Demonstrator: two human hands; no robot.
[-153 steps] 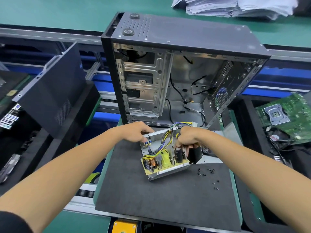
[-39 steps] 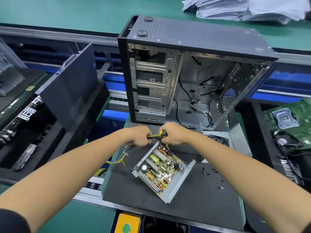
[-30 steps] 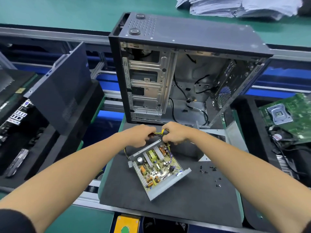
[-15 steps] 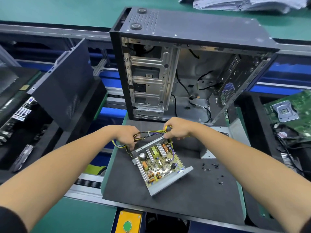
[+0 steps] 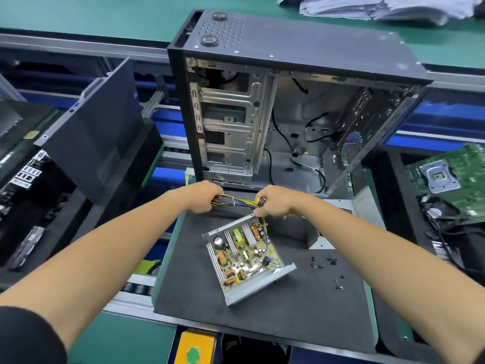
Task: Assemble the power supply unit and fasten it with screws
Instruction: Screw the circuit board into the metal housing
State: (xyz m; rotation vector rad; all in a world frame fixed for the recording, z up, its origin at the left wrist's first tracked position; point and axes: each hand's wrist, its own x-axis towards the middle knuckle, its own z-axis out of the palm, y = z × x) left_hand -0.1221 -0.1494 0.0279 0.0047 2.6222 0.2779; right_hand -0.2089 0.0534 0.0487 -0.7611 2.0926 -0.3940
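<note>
Change: half a second ago my two hands were closer on the wires; now my left hand (image 5: pixel 203 197) has slid out toward 9 o'clock, so the cable bundle (image 5: pixel 236 202) runs straighter between my hands.
Left grip: my fingers are closed around the bundle at its far end.
Right grip: my right hand (image 5: pixel 274 202) pinches the same bundle where it leaves the unit; something yellow and black shows at my fingers, and I cannot tell what it is.
Task's thing: the open power supply unit (image 5: pixel 245 257) lies flat on the black mat (image 5: pixel 301 311), circuit board up, just at 6 o'clock of my hands.
Meaning: I judge I am gathering the wires before closing the unit; no screw is placed yet.
Screws: small black screws (image 5: pixel 324 264) are scattered at 3 o'clock of the unit.
Cover: a grey metal cover (image 5: pixel 338 224) stands at 2 o'clock.
Surface: the mat lies on a green desk (image 5: pixel 118 340).
Room: an open computer case (image 5: pixel 288 109) at 12 o'clock, a motherboard (image 5: pixel 451 179) at 3 o'clock, stacked papers (image 5: pixel 380 5) far behind.
</note>
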